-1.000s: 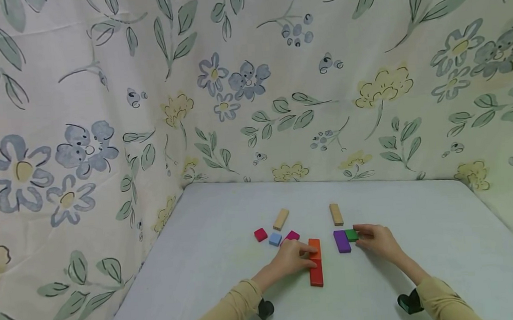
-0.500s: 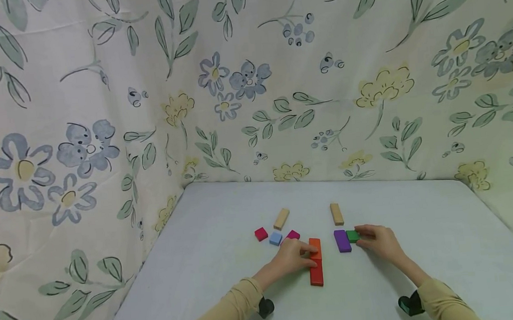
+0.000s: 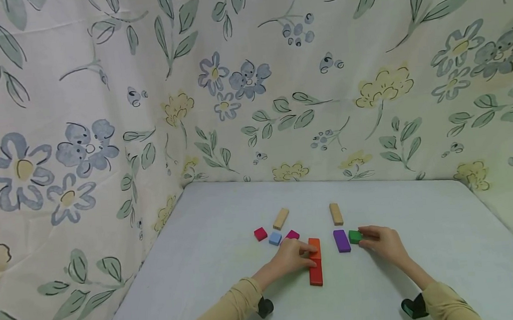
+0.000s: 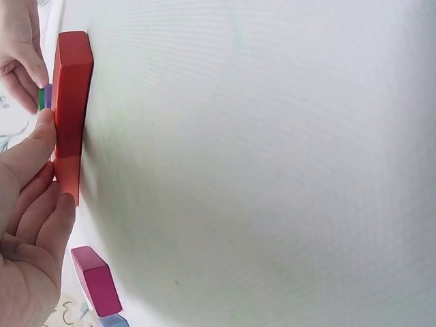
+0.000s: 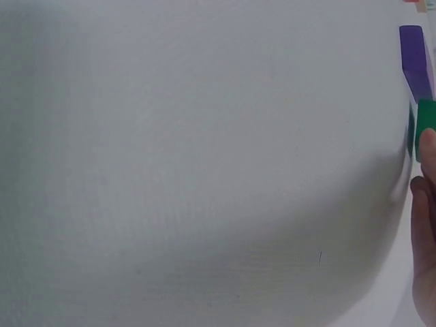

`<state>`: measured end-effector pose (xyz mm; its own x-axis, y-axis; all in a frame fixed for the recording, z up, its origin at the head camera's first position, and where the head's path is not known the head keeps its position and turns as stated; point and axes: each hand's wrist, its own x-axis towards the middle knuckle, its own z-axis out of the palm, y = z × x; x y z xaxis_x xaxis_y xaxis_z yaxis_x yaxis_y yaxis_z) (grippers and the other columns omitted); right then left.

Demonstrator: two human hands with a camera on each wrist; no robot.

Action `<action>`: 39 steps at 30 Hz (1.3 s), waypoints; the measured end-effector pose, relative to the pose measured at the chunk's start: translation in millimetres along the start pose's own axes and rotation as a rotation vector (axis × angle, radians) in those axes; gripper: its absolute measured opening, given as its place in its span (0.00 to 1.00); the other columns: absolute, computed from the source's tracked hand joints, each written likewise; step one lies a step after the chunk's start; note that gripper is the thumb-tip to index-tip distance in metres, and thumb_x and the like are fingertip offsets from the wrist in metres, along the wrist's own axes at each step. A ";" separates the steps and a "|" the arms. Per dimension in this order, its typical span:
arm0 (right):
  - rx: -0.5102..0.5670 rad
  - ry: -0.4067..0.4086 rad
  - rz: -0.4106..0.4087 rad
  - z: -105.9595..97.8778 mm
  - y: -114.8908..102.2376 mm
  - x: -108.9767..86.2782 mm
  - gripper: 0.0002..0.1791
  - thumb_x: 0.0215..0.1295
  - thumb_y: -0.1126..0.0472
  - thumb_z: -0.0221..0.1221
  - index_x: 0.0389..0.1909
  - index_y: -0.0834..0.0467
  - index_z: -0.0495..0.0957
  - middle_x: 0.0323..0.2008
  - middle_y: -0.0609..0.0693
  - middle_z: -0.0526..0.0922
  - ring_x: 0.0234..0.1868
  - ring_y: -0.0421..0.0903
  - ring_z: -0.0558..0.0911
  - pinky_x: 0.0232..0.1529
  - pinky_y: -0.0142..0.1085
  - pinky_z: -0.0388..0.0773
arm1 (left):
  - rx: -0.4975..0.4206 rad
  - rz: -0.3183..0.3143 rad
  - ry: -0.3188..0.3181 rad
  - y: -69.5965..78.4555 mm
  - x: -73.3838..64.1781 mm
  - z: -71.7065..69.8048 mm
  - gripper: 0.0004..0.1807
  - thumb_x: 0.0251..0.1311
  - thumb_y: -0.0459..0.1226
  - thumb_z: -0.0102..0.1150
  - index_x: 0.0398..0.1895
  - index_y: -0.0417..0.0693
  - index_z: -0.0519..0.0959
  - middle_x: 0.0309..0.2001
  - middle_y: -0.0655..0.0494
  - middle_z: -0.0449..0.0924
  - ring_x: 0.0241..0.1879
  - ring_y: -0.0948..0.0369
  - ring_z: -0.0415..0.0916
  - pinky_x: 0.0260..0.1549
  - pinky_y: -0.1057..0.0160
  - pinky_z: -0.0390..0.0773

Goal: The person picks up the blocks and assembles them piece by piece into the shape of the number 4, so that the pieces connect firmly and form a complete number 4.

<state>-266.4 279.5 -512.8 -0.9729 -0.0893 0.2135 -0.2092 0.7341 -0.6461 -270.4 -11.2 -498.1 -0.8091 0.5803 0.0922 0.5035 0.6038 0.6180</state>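
My left hand (image 3: 291,256) lies over two wooden blocks set end to end. Its fingers reach onto the orange block (image 3: 314,243), and its thumb touches the red block (image 3: 316,276). With thumb and fingers my right hand (image 3: 384,244) pinches a small green block (image 3: 355,236); the right wrist view shows the thumb on the green block's (image 5: 426,116) face. A purple block (image 3: 342,241) lies just left of the green one, a narrow gap between them. Partly hidden behind my left hand is a magenta block (image 4: 99,286).
A red cube (image 3: 260,234) and a light blue block (image 3: 275,238) lie left of the magenta one. Two plain wooden blocks, one left (image 3: 281,219) and one right (image 3: 336,214), lie farther back. Floral cloth (image 3: 277,78) hangs behind the white table (image 3: 224,207).
My right hand has drawn the green block slightly right, so a gap now shows between it and the purple block. My left hand has stayed put on the orange and red blocks.
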 end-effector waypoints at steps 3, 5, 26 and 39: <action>0.015 0.004 0.004 -1.9 0.0 -0.3 0.21 0.54 0.66 0.66 0.50 0.67 0.78 0.46 0.64 0.83 0.45 0.58 0.84 0.43 0.41 0.81 | -0.011 -0.005 0.003 0.2 -0.6 -0.6 0.19 0.46 0.40 0.73 0.45 0.51 0.85 0.43 0.59 0.86 0.35 0.69 0.75 0.32 0.78 0.70; 0.022 0.006 0.001 -3.4 -0.1 -0.2 0.21 0.55 0.66 0.65 0.51 0.68 0.78 0.46 0.65 0.83 0.46 0.58 0.84 0.43 0.41 0.81 | -0.013 -0.007 0.006 0.3 -0.6 -0.8 0.19 0.45 0.39 0.73 0.44 0.51 0.85 0.43 0.59 0.86 0.37 0.69 0.76 0.33 0.77 0.71; 0.091 0.027 -0.082 -6.3 -26.9 6.4 0.21 0.55 0.67 0.65 0.51 0.68 0.78 0.48 0.65 0.82 0.48 0.59 0.82 0.43 0.38 0.81 | -0.013 -0.018 -0.004 1.9 -0.5 -1.8 0.19 0.46 0.40 0.73 0.45 0.51 0.85 0.44 0.59 0.86 0.37 0.68 0.75 0.33 0.77 0.70; 0.161 0.004 -0.085 5.7 -61.2 11.5 0.22 0.54 0.65 0.66 0.52 0.65 0.79 0.48 0.61 0.83 0.49 0.57 0.83 0.43 0.37 0.81 | -0.038 -0.015 -0.010 2.1 -1.4 -1.5 0.19 0.47 0.38 0.72 0.45 0.49 0.85 0.44 0.57 0.86 0.36 0.67 0.75 0.32 0.77 0.70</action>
<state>-265.4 229.6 -475.0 -0.9508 -0.1432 0.2748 -0.3037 0.6065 -0.7348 -268.7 -11.6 -495.8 -0.8136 0.5765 0.0751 0.4789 0.5913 0.6488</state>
